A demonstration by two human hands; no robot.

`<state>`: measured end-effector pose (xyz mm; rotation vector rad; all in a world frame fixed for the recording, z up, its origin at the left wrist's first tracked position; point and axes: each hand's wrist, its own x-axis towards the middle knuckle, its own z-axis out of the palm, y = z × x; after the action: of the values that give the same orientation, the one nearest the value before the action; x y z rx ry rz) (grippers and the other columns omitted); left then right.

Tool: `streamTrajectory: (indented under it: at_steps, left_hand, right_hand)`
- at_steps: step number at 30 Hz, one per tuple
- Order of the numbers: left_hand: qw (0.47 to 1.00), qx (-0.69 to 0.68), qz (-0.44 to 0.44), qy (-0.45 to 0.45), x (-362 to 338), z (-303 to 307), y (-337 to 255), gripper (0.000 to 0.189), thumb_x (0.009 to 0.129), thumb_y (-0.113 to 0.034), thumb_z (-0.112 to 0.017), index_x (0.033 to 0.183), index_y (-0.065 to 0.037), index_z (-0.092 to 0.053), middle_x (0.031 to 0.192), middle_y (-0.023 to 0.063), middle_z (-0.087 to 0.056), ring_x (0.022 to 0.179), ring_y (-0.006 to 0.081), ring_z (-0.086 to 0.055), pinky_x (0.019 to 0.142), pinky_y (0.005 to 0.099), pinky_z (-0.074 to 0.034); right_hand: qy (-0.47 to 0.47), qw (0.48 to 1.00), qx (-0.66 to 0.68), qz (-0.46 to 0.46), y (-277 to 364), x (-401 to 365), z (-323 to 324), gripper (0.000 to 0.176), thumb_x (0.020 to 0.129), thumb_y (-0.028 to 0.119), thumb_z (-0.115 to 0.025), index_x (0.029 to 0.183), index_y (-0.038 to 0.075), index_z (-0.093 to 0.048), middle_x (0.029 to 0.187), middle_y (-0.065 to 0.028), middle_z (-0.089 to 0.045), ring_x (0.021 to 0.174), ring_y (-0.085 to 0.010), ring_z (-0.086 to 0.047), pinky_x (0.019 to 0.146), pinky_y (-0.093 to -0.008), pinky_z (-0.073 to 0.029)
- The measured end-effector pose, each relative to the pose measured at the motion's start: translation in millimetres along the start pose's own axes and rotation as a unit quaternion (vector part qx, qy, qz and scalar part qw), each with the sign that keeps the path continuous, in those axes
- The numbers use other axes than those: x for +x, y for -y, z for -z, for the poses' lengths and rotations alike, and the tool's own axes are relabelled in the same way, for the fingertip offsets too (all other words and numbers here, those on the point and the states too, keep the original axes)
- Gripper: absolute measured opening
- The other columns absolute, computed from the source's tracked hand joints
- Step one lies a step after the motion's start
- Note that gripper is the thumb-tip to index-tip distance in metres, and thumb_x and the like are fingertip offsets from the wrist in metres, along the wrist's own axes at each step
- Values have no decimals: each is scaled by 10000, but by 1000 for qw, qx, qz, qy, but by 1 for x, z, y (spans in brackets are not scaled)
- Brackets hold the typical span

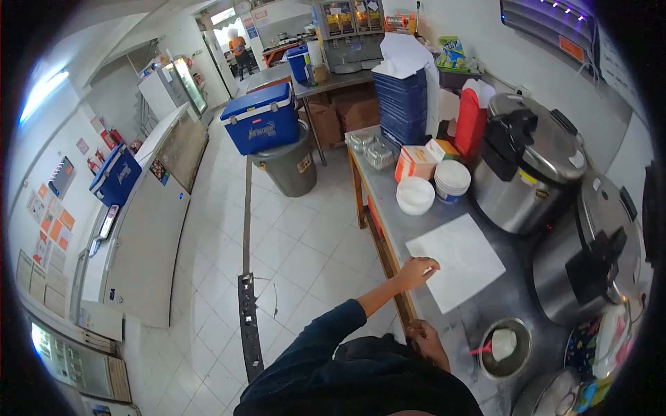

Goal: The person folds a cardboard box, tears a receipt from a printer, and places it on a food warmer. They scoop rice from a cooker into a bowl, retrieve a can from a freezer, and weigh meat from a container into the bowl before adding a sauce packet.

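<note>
A flat white sheet [466,258], seemingly paper, lies on the metal table. My left hand [416,272] is over its left edge, thumb and fingers pinched together; whatever is between them is too small to name. Close to my body, my right hand [428,344] is at the table's front edge with its fingers curled in. What that hand holds, if anything, is hidden. Right of it stands a metal pot [505,348] containing a white cup [504,344] and a pink handle [480,351].
Behind the sheet are white bowls [415,195], a tub with stacked white lids [452,180], an orange-white box [414,163] and stacked blue containers [401,104]. Two large steel cookers [531,163] line the wall. A blue cooler [260,119] sits on a grey bin [286,168] across the tiled floor [298,243].
</note>
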<state>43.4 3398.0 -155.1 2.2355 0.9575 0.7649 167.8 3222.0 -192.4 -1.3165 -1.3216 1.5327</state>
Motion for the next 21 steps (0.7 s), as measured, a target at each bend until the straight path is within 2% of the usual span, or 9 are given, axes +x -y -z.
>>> streamTrajectory:
  at_steps: [3, 6, 8, 10, 11, 14, 15, 18, 21]
  left_hand:
    - [1000, 17, 0, 18, 62, 22, 14, 184, 798, -198, -491, 960, -115, -519, 905, 37, -587, 864, 229, -540, 792, 389, -357]
    - [995, 67, -61, -38, 134, 28, 44, 254, 745, -161, -554, 984, -113, -482, 919, 34, -567, 919, 225, -507, 747, 382, -364]
    - [987, 58, -136, -67, 188, 32, 63, 445, 681, -139, -614, 1080, -75, -428, 1094, 95, -475, 1023, 285, -430, 802, 405, -359]
    - [985, 83, -122, -87, 226, 40, 65, 635, 619, -128, -662, 1173, -55, -359, 1217, 133, -359, 1118, 330, -331, 880, 408, -331]
    - [982, 152, -97, -57, 243, 41, 71, 722, 635, -195, -664, 1241, -76, -288, 1240, 125, -344, 1162, 340, -286, 929, 420, -289]
    - [961, 244, -112, 72, 282, 23, 108, 713, 669, -268, -642, 1259, -87, -283, 1254, 118, -335, 1198, 332, -236, 936, 460, -257]
    - [937, 296, -143, 115, 288, 19, 116, 569, 713, -324, -596, 1194, -97, -396, 1147, 108, -459, 1148, 298, -340, 928, 488, -237]
    - [918, 307, -134, 214, 294, 7, 131, 361, 735, -346, -565, 1015, -121, -526, 912, 79, -583, 998, 238, -492, 862, 443, -298]
    - [931, 273, -111, 215, 295, 2, 133, 269, 749, -341, -546, 901, -120, -566, 813, 76, -601, 883, 216, -552, 832, 440, -307]
  right_hand:
    - [-33, 999, -42, 2, 40, 47, 7, 236, 811, 100, -517, 1022, -5, -498, 858, -70, -567, 762, -135, -529, 669, -253, -435]
    - [-42, 999, -24, 22, 38, 89, 14, 282, 813, 153, -531, 1043, -1, -476, 887, -87, -551, 786, -144, -522, 702, -255, -423]
    - [-78, 994, 54, 52, 46, 107, 13, 350, 794, 230, -562, 1036, -7, -474, 864, -77, -543, 782, -139, -517, 708, -247, -419]
    - [-121, 978, 148, 83, 50, 123, 10, 381, 783, 264, -573, 1031, -8, -476, 853, -70, -540, 786, -138, -518, 711, -246, -418]
    - [-164, 983, 79, 38, 49, 132, 10, 416, 771, 303, -580, 1024, -10, -478, 842, -63, -540, 783, -142, -525, 709, -251, -416]
    - [-205, 974, 97, 18, 64, 148, 10, 404, 765, 308, -588, 1020, 11, -487, 843, -60, -549, 763, -141, -534, 684, -242, -409]
    - [-220, 971, 90, -11, 75, 153, 10, 362, 764, 273, -598, 1015, 33, -496, 840, -64, -556, 754, -140, -538, 662, -235, -406]
    - [-244, 965, 92, -10, 65, 175, 14, 346, 759, 244, -609, 1024, 51, -496, 840, -67, -564, 735, -139, -541, 639, -231, -401]
    - [-262, 960, 98, -12, 68, 191, 13, 356, 762, 245, -610, 1027, 38, -491, 829, -66, -567, 703, -140, -542, 624, -231, -397]
